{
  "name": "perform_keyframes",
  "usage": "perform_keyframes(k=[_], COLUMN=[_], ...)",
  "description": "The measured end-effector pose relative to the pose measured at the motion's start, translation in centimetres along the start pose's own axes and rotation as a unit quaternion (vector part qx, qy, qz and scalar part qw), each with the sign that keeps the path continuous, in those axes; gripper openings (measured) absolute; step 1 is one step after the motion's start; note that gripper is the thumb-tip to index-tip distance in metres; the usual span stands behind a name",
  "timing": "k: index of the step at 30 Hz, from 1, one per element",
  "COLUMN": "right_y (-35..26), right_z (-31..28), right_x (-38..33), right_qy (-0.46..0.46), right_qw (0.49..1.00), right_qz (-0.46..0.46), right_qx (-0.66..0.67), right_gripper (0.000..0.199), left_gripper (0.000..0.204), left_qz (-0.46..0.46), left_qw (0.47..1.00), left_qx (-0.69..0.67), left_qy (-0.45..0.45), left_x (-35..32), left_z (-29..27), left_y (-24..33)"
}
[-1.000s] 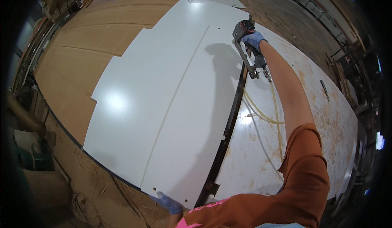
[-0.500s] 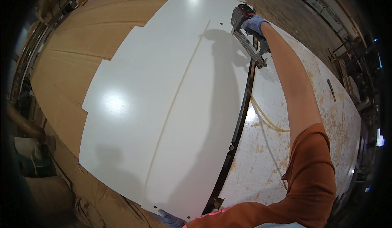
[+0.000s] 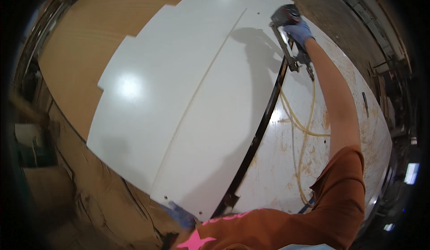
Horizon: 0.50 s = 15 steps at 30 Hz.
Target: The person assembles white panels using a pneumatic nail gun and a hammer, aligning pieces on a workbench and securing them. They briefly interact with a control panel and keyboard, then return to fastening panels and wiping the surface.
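Note:
My right hand (image 3: 299,31), in a blue glove, is closed around a black-and-red air nail gun (image 3: 286,15) at the far right edge of a large white panel (image 3: 197,93). The gun's nose points down toward a long dark strip (image 3: 263,127) running along that edge. A yellow air hose (image 3: 308,115) hangs from the gun and loops over the work table. At the panel's near end, my gloved left hand (image 3: 181,215) lies by the corner, its fingers stretched out and somewhat blurred. Small holes show near that corner.
The scuffed white work table (image 3: 277,178) extends to the right, with a slim dark tool (image 3: 365,104) lying on it. Brown boards (image 3: 76,66) lie left of the panel. Brown sheeting (image 3: 96,191) is at the lower left, near a green object (image 3: 33,153).
The nail gun and my right hand appear farther right in the view, which has itself shifted. More yellow hose now shows below the gun. My left hand appears higher, still at the near corner.

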State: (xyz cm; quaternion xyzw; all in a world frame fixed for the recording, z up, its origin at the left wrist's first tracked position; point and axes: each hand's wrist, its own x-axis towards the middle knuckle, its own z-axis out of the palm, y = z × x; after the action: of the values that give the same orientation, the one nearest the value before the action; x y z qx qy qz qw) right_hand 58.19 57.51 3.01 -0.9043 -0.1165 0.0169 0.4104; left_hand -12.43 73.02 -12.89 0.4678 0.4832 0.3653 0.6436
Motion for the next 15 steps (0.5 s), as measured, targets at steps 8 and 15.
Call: perform_keyframes(k=[8,15], right_y=[10.3,18.4], right_z=[-8.5,-9.6], right_x=[-25.4,-41.7], right_qy=[-0.023,0.054], right_qw=[1.0,0.952], right_qz=[0.014,0.037], right_qx=[-0.012,-0.299], right_gripper=[0.043,0.06], left_gripper=[0.08,0.062], left_qz=[0.173,0.231], left_qw=[0.924,0.77], left_qx=[0.342,0.574], left_qy=[0.019,-0.155], left_x=[1.5,6.0], left_z=[1.0,-0.8], left_y=[4.5,10.2])
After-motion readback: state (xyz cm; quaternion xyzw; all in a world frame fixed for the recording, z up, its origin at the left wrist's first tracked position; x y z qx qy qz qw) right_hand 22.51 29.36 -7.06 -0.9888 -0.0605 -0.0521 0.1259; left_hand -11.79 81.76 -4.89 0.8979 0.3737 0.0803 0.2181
